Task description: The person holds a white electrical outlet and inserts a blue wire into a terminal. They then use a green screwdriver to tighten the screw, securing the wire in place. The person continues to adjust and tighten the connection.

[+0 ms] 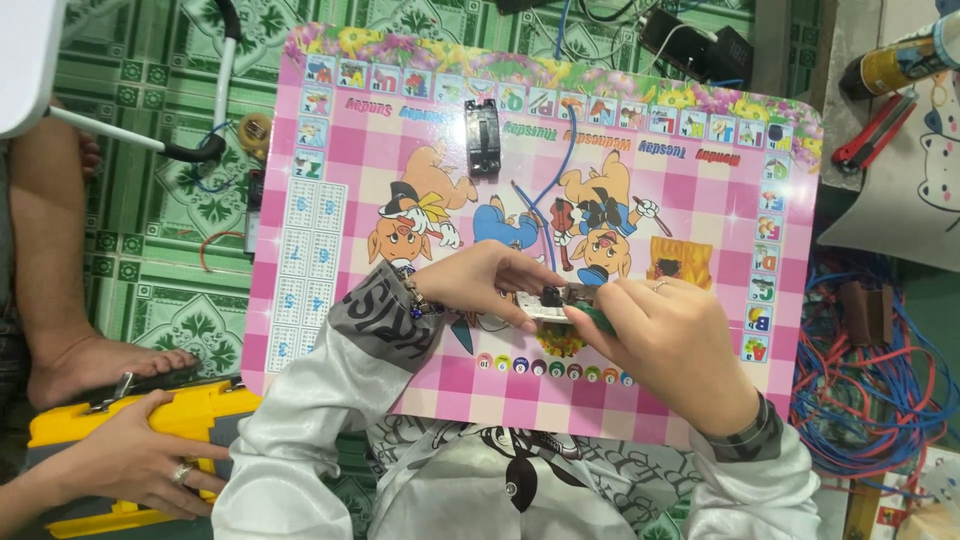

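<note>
On the green patterned floor mat (pixel 160 230) sits a pink checkered lap table (pixel 700 390) with cartoon animals and a picture border; it fills the middle of the view.

Red and blue wires (pixel 870 390) lie in a loose heap on the floor, right of the table. A yellow case (pixel 190 415) rests at lower left, with another person's hand (pixel 130 465) laid flat on it, ring visible. A bare foot (pixel 90 360) is just above that case.

Left forearm comes in from below in a grey-white sleeve, wrist bent inward. Left hand (pixel 480 280) is over the table's middle, fingers curled together, tips pinching the left end of a small white switch (pixel 545 303) with a black part on top.

Right forearm enters from lower right. Right hand (pixel 680 345) is seen from its back, knuckles up, fingers bent and closed on the switch's right end; something green (pixel 595 318) shows under the fingertips, and what it is cannot be told. A ring is on one finger.

The switch is held between both hands, just above the table's lower centre. Touching the surface or not: cannot tell.

A black breaker (pixel 483 136) lies near the table's top edge, well apart from the hands. A blue wire (pixel 563 165) curves across the tabletop between them.
</note>
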